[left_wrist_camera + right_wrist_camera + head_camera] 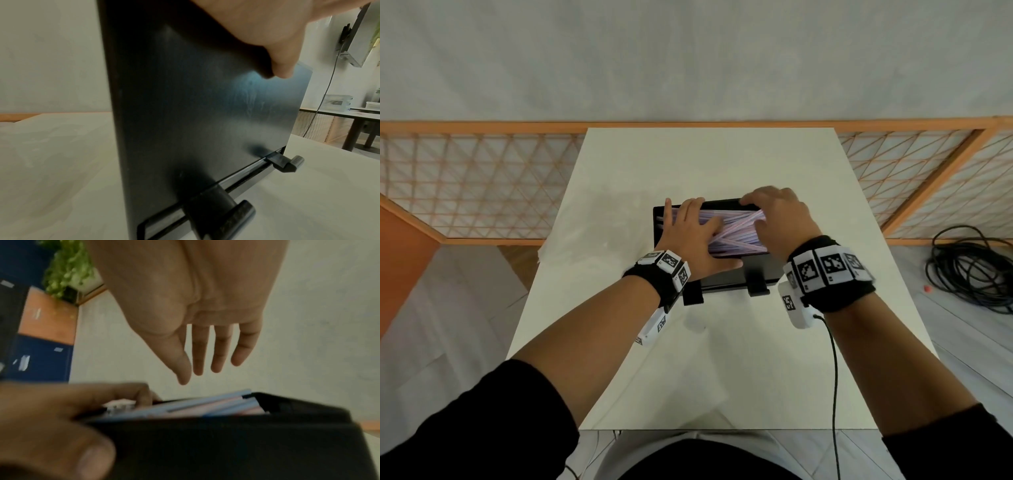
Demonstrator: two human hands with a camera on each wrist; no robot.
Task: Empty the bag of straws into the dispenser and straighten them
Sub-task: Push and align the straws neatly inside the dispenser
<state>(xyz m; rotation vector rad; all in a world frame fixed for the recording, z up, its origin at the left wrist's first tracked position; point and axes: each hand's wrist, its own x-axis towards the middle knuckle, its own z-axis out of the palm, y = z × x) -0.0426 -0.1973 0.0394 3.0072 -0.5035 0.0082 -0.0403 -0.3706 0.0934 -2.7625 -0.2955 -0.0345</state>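
Observation:
A black straw dispenser [726, 279] stands mid-table, its open top filled with pink, blue and purple straws [736, 233] lying crossed at angles. My left hand [705, 236] lies spread over the left half, fingers on the straws and thumb along the front wall [283, 69]. My right hand [753, 212] is over the right end of the straws. In the right wrist view its fingers [205, 361] hang straight just above the straws [205, 405] and hold nothing. A crumpled clear plastic bag [585, 240] lies flat to the left of the dispenser.
The white table [688, 359] has bare surface in front of the dispenser. Two black levers [226, 216] stick out at the dispenser's base. A wooden lattice fence [482, 185] runs behind the table. A coil of black cable [976, 270] lies on the floor at right.

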